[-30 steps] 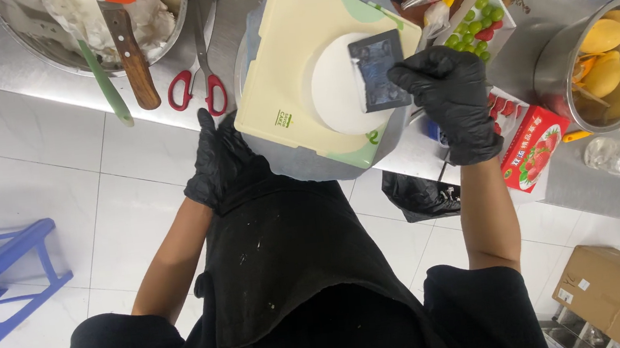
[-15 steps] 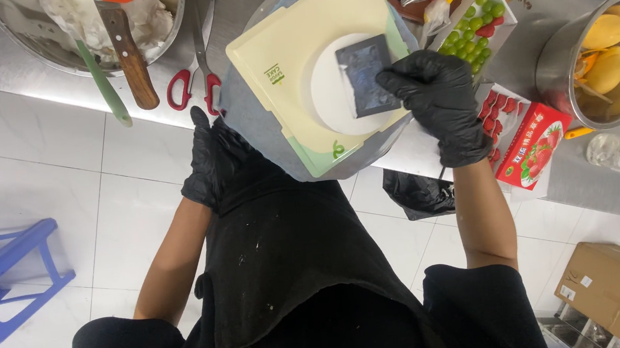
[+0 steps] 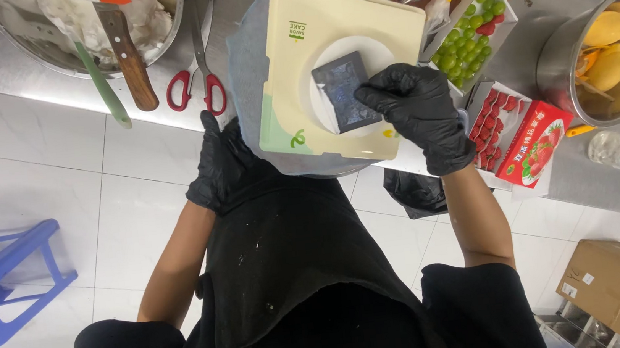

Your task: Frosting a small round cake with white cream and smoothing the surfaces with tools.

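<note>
Seen from the head camera, a person in a black apron stands at a steel counter, both hands in black gloves. The right hand lies on top of a cream square cake board, its fingers spread and pressing on a small dark foil packet that sits on the board's white round centre. The board rests on a grey round turntable at the counter's edge. The left hand is at the turntable's near rim, below the board's lower left corner, fingers curled; whether it grips the rim cannot be told.

Red-handled scissors lie just left of the turntable, beside a wooden-handled knife leaning out of a steel bowl. To the right are a tray of green grapes, a red strawberry box and a steel pot of mango pieces. A blue plastic stool stands on the white tiled floor.
</note>
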